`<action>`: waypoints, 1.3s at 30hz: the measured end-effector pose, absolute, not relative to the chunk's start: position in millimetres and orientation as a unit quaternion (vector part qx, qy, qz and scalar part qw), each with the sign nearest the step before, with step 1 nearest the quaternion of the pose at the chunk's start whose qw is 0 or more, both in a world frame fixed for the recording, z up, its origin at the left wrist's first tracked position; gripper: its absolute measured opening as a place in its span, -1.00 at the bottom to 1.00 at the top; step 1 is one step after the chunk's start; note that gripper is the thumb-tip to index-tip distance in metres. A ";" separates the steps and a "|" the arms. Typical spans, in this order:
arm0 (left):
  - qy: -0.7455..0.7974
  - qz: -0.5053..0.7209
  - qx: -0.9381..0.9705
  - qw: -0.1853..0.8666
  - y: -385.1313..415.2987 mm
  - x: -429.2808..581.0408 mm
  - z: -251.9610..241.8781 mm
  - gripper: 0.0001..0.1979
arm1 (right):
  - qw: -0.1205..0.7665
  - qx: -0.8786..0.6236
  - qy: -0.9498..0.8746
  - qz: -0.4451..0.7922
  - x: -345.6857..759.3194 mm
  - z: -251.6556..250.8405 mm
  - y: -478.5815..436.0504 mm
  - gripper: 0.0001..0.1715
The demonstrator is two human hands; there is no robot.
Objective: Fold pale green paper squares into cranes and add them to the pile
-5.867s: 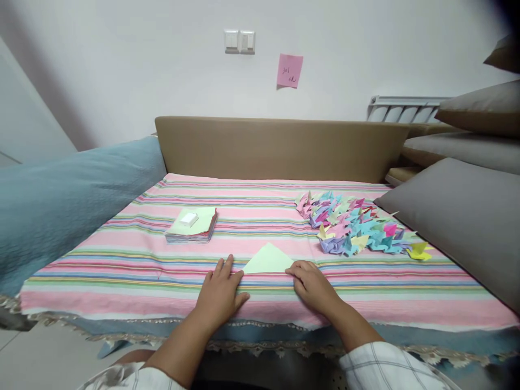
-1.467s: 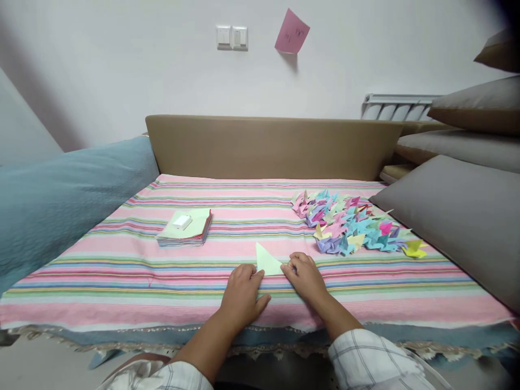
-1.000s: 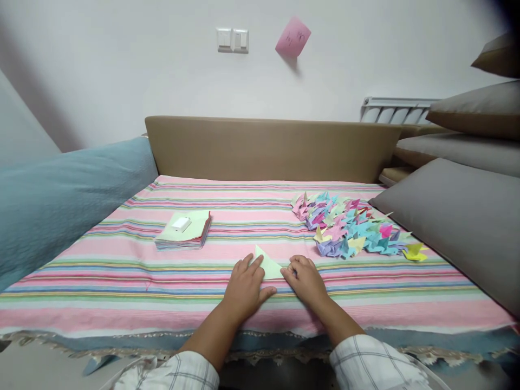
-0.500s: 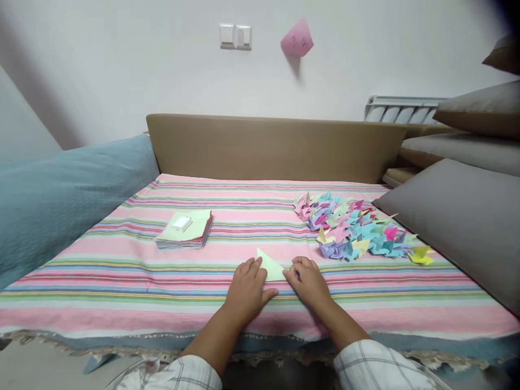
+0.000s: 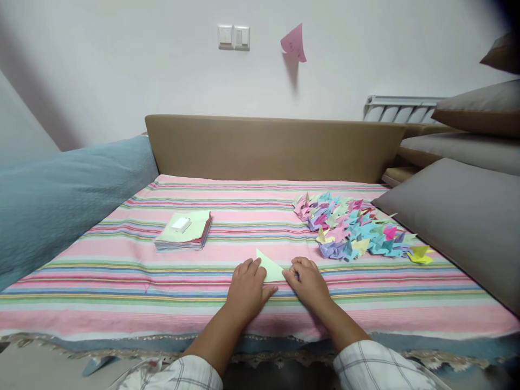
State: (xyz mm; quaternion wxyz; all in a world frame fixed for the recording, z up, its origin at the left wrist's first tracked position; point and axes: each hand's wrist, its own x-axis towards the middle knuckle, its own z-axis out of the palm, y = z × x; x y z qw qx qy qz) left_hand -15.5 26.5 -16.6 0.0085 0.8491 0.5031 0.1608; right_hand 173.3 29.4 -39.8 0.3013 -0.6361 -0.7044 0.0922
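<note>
A small pale green folded paper triangle [image 5: 270, 266] lies on the striped cloth [image 5: 122, 271] near the front edge. My left hand [image 5: 246, 289] rests flat on its left part, fingers stretched out and pressing down. My right hand [image 5: 307, 281] sits at the triangle's right corner, fingers curled and pinched on the paper's edge. Both forearms reach in from below, in checked sleeves.
A stack of coloured paper sheets [image 5: 184, 232] with a small white object [image 5: 181, 223] on top lies at left. A heap of folded paper cranes [image 5: 353, 228] lies at right beside grey cushions [image 5: 455, 216]. A blue blanket [image 5: 60, 195] lies at left. A brown headboard [image 5: 268, 146] stands behind.
The wide green triangle from earlier is now folded to a smaller one. In the last second the hands have barely shifted; the pink note on the wall flaps.
</note>
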 end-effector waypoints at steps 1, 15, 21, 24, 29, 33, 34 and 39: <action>0.505 0.164 0.847 0.011 27.8 -15.3 -15.4 -0.72 | 0.300 -0.636 -0.706 0.090 173.4 -39.9 29.5 -0.72; 0.516 0.129 0.846 -0.030 37.8 -14.3 -23.6 -0.57 | 0.299 -0.633 -0.710 0.081 173.0 -39.4 29.0 -0.72; 0.530 0.126 0.838 -0.011 37.3 -15.1 -25.6 -0.56 | 0.296 -0.634 -0.711 0.077 173.1 -39.4 29.1 -0.73; 0.534 0.127 0.836 0.001 37.1 -15.2 -24.5 -0.56 | 0.295 -0.633 -0.711 0.077 173.1 -39.3 28.8 -0.73; 0.533 0.122 0.835 0.059 43.9 -22.1 -16.8 -0.54 | 0.295 -0.631 -0.714 0.073 172.7 -39.4 28.4 -0.73; 0.519 0.106 0.840 0.116 52.1 -29.9 -10.4 -0.50 | 0.301 -0.631 -0.712 0.073 173.6 -41.1 28.9 -0.76; 0.518 0.105 0.840 0.123 53.3 -31.0 -9.7 -0.50 | 0.302 -0.629 -0.713 0.072 173.8 -41.5 28.8 -0.79; 0.519 0.112 0.840 0.115 54.1 -31.1 -10.3 -0.50 | 0.301 -0.596 -0.743 0.029 168.9 -40.7 21.7 -0.79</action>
